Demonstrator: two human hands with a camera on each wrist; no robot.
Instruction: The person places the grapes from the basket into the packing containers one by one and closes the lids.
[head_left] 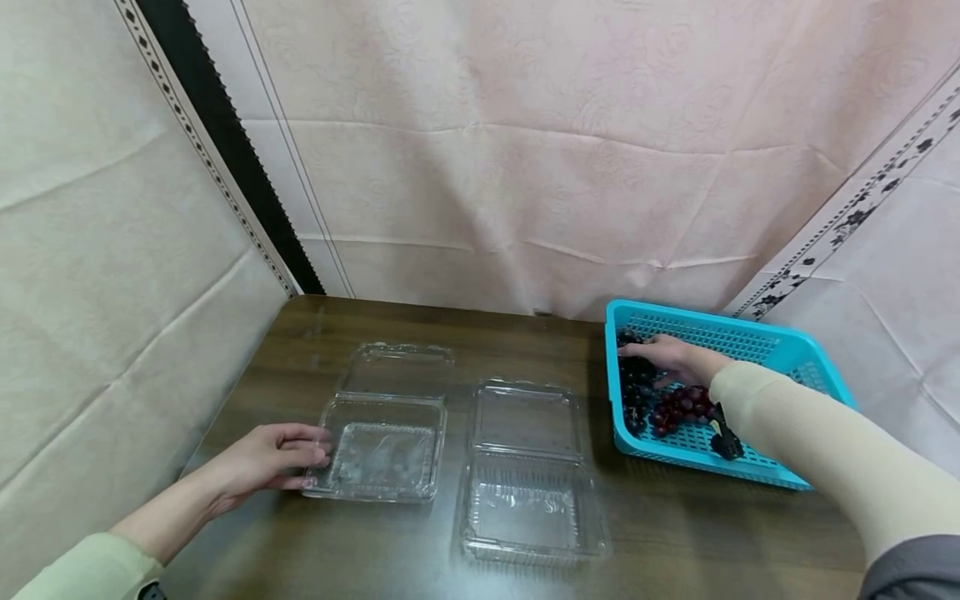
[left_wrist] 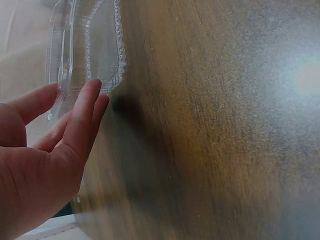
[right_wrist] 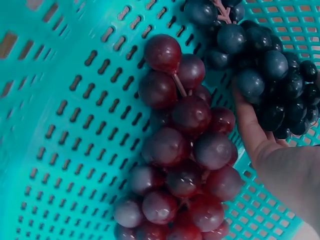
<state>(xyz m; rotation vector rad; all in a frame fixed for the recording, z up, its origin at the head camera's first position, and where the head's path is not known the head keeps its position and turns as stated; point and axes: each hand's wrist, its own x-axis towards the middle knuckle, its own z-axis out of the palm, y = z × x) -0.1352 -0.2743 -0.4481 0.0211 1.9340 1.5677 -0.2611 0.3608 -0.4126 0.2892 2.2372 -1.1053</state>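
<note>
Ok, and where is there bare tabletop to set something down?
Bare table lies between the right clear container and the near side of the blue basket, and on the near side of the left clear container. The gap between containers is narrow. The basket's left end is crowded: dark grapes, red grapes and the right hand.

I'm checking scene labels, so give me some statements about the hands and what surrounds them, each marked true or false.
1. The bare right hand touches a bunch of round black grapes. True.
2. The bunch of round dark-red grapes lies outside the turquoise perforated plastic basket. False: it lies inside.
3. The bare left hand touches the left clear, rectangular plastic container. True.
4. The right clear, rectangular plastic container is closed. False: it stands open.
5. In the head view, the basket stands right of both containers. True.
</note>
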